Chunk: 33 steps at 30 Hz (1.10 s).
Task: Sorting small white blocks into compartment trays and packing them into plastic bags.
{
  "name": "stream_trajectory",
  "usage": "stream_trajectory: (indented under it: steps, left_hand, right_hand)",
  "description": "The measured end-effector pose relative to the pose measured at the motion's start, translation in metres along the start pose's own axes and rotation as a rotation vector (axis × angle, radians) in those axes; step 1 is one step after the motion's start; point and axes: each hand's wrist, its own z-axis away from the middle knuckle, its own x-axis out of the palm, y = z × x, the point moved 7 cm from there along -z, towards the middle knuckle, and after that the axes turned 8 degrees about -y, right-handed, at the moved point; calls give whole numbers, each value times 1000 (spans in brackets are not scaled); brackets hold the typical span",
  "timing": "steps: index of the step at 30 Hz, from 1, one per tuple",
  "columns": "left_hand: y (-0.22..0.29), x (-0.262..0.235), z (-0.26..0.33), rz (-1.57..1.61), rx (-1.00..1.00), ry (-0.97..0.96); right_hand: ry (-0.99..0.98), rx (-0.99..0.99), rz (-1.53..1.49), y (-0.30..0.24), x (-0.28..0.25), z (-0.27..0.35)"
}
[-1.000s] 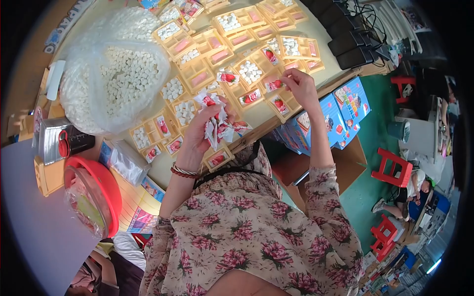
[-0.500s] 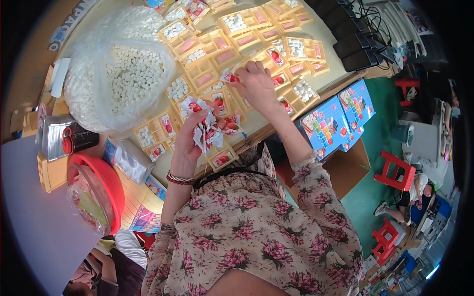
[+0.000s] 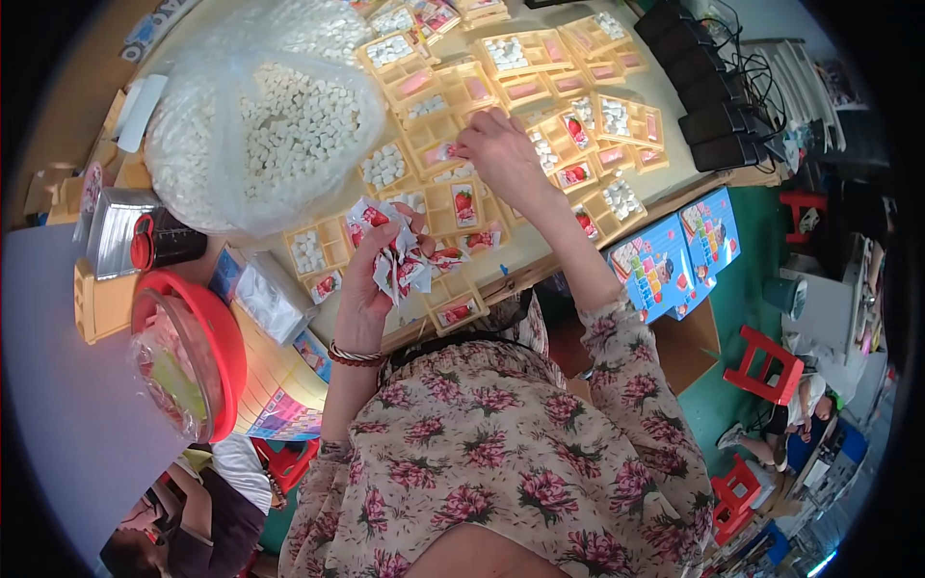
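My left hand (image 3: 364, 279) is closed round a bunch of small white sachets (image 3: 397, 252) printed with red strawberries. My right hand (image 3: 506, 162) reaches over the yellow compartment trays, fingertips pinching one strawberry sachet (image 3: 444, 152) at a tray compartment. Beneath and around my hands lie several yellow plastic trays (image 3: 438, 214). Some compartments hold white cube-shaped pieces (image 3: 384, 166), others a pink packet (image 3: 476, 88) or a strawberry sachet (image 3: 464, 205). The palm side of my right hand is hidden.
A large clear bag of white cubes (image 3: 279, 135) stands at the table's left. Below it are a red basin (image 3: 224, 371) and a dark jug (image 3: 173, 241). Black boxes with cables (image 3: 708, 125) line the far right; blue printed boxes (image 3: 647, 265) stand beside the table. Other people sit nearby.
My right hand has lowered the sachet to a tray compartment. The view has shifted, so the table contents appear farther right. My left hand still holds its bunch.
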Motion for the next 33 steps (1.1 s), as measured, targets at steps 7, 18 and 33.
stream_trajectory:
  steps: [7, 18, 33]
  left_hand:
    - [10, -2, 3, 23, 56, 48]
    - [-43, -9, 5, -253, -248, 162]
    - [-74, 11, 8, -159, -360, 85]
  right_hand:
    - [-48, -136, 38, -23, 4, -20]
    - [-569, 292, -981, -55, 4, 16]
    - [-703, 245, -778, -54, -23, 32]
